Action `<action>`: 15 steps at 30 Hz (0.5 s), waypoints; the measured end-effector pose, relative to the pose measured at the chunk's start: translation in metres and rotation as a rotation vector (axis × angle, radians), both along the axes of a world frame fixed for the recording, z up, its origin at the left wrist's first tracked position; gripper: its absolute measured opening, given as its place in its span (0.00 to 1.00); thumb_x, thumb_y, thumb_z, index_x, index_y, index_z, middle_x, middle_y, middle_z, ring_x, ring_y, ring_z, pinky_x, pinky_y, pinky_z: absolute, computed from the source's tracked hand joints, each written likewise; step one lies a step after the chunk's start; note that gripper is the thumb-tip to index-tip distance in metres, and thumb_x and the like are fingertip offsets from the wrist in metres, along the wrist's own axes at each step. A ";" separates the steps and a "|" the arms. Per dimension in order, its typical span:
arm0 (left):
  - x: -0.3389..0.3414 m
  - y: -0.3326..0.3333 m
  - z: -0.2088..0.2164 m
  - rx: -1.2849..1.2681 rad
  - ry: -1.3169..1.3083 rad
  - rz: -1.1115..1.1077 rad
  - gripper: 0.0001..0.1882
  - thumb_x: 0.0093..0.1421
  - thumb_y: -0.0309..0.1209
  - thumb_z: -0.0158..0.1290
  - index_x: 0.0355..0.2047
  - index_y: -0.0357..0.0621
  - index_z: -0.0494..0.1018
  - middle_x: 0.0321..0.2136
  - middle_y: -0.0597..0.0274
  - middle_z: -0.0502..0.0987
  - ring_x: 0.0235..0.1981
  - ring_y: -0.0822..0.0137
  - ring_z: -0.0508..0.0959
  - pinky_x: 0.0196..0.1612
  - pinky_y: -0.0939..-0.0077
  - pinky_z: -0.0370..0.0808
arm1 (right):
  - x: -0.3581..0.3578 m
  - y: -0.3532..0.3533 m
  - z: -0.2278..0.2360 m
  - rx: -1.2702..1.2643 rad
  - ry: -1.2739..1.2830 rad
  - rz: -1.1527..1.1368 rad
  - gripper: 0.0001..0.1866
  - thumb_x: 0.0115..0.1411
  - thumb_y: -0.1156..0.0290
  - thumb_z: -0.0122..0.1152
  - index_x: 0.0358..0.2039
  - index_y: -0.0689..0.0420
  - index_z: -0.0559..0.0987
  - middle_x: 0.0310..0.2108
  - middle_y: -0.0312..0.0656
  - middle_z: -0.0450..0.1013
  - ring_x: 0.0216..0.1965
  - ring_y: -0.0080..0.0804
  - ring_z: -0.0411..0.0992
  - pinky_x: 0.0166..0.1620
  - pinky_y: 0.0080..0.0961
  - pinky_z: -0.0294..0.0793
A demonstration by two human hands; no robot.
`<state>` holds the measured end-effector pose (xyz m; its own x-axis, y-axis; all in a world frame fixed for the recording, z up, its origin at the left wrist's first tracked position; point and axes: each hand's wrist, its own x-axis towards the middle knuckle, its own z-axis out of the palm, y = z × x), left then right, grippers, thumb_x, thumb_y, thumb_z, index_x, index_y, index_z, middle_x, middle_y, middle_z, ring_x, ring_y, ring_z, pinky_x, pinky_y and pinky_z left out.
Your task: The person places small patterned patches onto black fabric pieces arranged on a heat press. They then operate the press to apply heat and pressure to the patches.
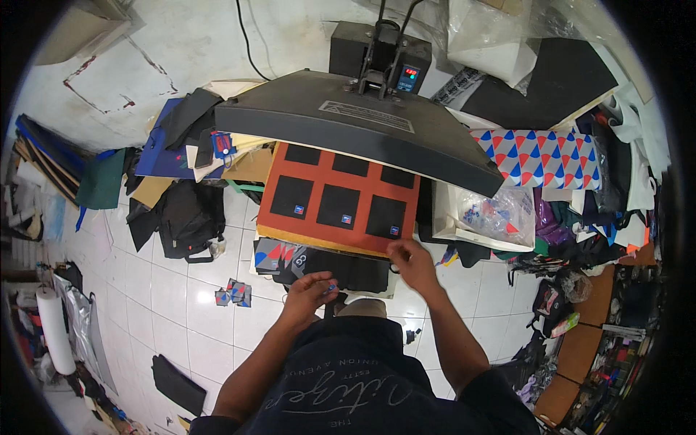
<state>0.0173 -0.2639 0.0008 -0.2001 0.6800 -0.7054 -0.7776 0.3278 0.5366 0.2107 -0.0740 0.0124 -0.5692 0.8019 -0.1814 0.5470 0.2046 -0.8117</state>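
- Patches (338, 203), black and squarish, lie in rows on the red pad (312, 228) under the raised top of the press (304, 109); three show whole, and three behind are partly hidden from me by that top.
- Each whole patch carries a small emblem (346, 219) near its front right corner.
- Left hand (308, 291): in front of the press, palm half turned, fingertips closed on a small blue-and-red bit (332, 287); I can't make out exactly what it is.
- Right hand (413, 262): at the front right corner of the press, fingers curled beside the pad's edge. I can't tell whether it touches the pad or grips anything. The two hands are apart.
- I judge the patches light, thin and fairly soft, likely to slide or curl; I'd lift each by an outer corner, clear of its emblem.
- The bit looks lighter and flimsier, and may cling to skin; I'd pinch it by its rim.
- Dark cloth (366, 275) lies just in front of the press; a white box (482, 239) with a clear bag (496, 212) sits to its right, a backpack (190, 217) to its left.
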 end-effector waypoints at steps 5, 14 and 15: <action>0.000 0.026 0.021 0.048 0.054 -0.013 0.13 0.60 0.25 0.53 0.45 0.35 0.70 0.38 0.55 0.76 0.40 0.66 0.77 0.47 0.75 0.77 | -0.033 -0.045 0.027 -0.240 0.107 0.202 0.13 0.58 0.65 0.62 0.41 0.57 0.77 0.33 0.41 0.76 0.33 0.28 0.75 0.37 0.23 0.73; 0.003 0.035 0.027 0.074 0.098 0.007 0.10 0.60 0.25 0.53 0.43 0.37 0.71 0.37 0.57 0.76 0.39 0.67 0.78 0.45 0.75 0.77 | -0.050 -0.049 0.021 -0.396 0.264 0.152 0.11 0.59 0.68 0.61 0.40 0.60 0.77 0.33 0.40 0.76 0.35 0.25 0.75 0.38 0.22 0.73; 0.002 0.034 0.026 0.072 0.101 0.005 0.10 0.60 0.24 0.52 0.43 0.37 0.71 0.38 0.57 0.76 0.40 0.66 0.78 0.46 0.74 0.77 | -0.051 -0.049 0.019 -0.402 0.276 0.156 0.11 0.59 0.69 0.61 0.40 0.60 0.77 0.33 0.39 0.76 0.35 0.24 0.75 0.39 0.22 0.73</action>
